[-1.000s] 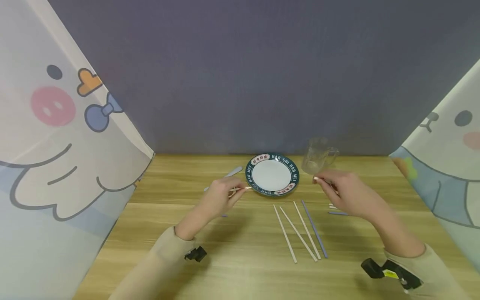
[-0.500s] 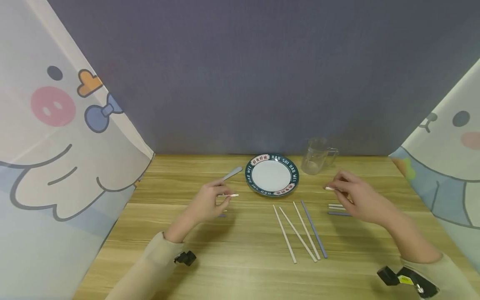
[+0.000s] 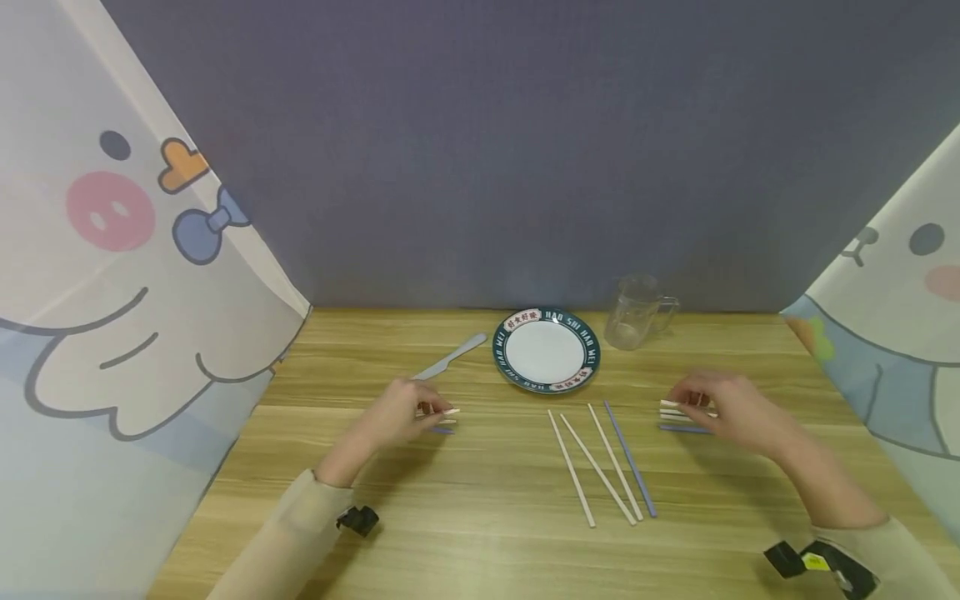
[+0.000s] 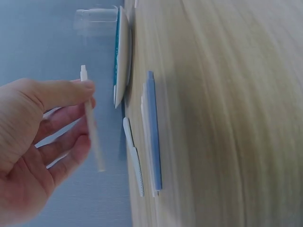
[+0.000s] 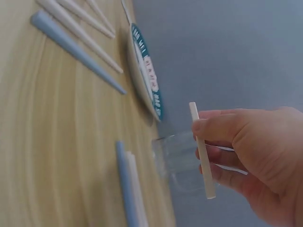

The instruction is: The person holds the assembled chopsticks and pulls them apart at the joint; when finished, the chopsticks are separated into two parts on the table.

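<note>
My left hand [image 3: 397, 412] pinches a short white chopstick piece [image 4: 92, 127] between thumb and fingers; a narrower stub shows at one end. Close under it in the head view lie a short blue piece [image 4: 152, 135] and white ones beside it. On the other side, my right hand [image 3: 727, 404] pinches a second short white chopstick piece [image 5: 204, 161], low over a row of short white pieces [image 5: 136, 189] and a blue one [image 5: 124, 179]. Between the hands lie three long white chopsticks [image 3: 597, 468] and a blue chopstick [image 3: 630, 458], spread in a loose fan.
A plate with a green patterned rim [image 3: 504, 367] sits at the back middle of the wooden table [image 3: 480, 542]. To its right stands a clear handled cup [image 3: 630, 321]; a pale knife [image 3: 450, 358] lies to its left. A dark grey partition [image 3: 540, 167] rises behind.
Both hands have moved apart and down, away from the plate and cup, each with its white piece, to the short pieces at either side. The knife now shows more fully. The long chopsticks stay put.
</note>
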